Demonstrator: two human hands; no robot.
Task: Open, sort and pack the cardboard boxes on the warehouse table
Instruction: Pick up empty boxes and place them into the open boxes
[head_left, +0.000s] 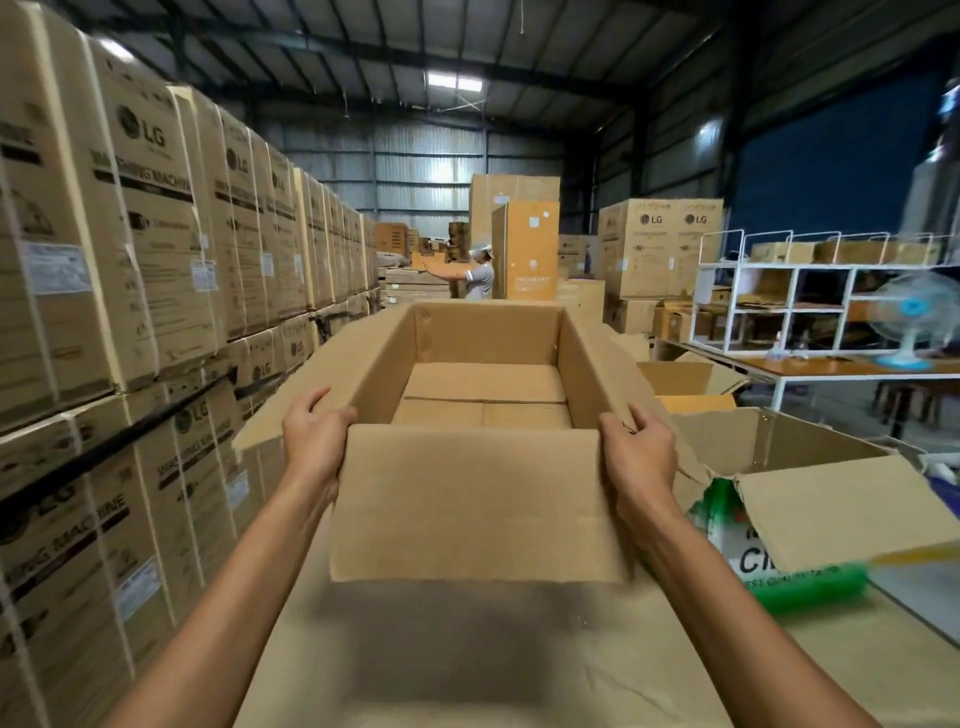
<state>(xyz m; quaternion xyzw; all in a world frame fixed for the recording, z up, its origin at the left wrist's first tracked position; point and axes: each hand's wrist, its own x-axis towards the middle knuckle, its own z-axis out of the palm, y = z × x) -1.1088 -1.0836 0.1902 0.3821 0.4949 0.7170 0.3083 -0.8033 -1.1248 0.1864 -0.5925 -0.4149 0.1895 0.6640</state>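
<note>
Hands clasp a big open box (488, 332) at its near corners: the left hand (317, 441) curls round the left corner and the right hand (639, 457) round the right. The box is over the middle of the table (467, 649), which is covered in brown sheet; whether it rests there is unclear. Tall stacks of strapped cartons (130, 234) wall the left, and a white metal rack (779, 291) stands on the right. The box is plain matte corrugated board, long and rectangular, with its flaps spread outward.
</note>
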